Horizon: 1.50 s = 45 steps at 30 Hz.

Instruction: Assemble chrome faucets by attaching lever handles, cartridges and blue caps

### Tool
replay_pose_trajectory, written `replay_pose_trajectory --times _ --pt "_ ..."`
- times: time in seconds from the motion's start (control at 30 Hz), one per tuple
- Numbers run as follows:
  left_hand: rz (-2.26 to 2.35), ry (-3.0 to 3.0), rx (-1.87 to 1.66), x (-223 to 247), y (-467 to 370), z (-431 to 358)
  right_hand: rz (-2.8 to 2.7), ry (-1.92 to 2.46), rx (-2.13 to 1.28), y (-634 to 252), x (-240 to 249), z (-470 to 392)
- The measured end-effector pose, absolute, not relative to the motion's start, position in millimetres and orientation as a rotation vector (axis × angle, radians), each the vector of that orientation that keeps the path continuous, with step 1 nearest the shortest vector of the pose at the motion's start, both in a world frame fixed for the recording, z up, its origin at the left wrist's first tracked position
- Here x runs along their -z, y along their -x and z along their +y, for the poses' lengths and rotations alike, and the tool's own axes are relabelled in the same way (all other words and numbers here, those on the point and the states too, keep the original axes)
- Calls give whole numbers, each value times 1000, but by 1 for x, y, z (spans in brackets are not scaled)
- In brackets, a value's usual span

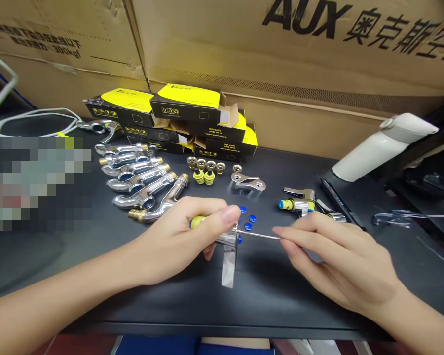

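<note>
My left hand (192,236) is closed around a chrome faucet handle (228,266) with a yellow valve cartridge (197,222) at its other end. The handle's flat lever points down toward the table's front edge. In my right hand (336,261), thumb and fingers pinch a thin metal rod (259,235); its rear end is hidden in the palm. The rod's tip meets the side of the handle near my left thumb. Just behind lie several small blue caps (252,218). Two loose chrome lever handles (247,183) rest farther back.
Chrome faucet bodies (140,185) line the left. Yellow cartridges (209,177) stand before metal nuts (210,165). Black-and-yellow boxes (192,103) are stacked behind. At right are handle-and-cartridge assemblies (301,204), a black pen (340,202), clear plastic (395,217) and a white bottle (377,148).
</note>
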<state>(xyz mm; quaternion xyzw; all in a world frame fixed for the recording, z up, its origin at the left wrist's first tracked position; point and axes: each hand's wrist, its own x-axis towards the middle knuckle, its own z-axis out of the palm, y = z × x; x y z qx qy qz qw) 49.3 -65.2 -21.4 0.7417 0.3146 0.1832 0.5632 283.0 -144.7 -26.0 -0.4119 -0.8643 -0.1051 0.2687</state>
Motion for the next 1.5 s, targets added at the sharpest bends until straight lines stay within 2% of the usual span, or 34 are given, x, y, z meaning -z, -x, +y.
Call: replay_pose_trajectory --times 0.27,0.6,0.97,1.2,1.5 --pt "759 -1746 -453 22 -51 -63 -2298 1153 8 -286 28 -148" --pt "760 -1757 -456 24 -50 -65 -2211 1167 255 -280 17 -146" --pt "789 -1753 -520 28 -52 -63 -2247 1120 152 -278 22 -145" --pt "746 -1757 -435 24 -50 -61 -2168 1128 142 -275 19 -144" --pt "726 -1418 -661 25 -51 -58 -2035 1071 65 -277 27 -144"
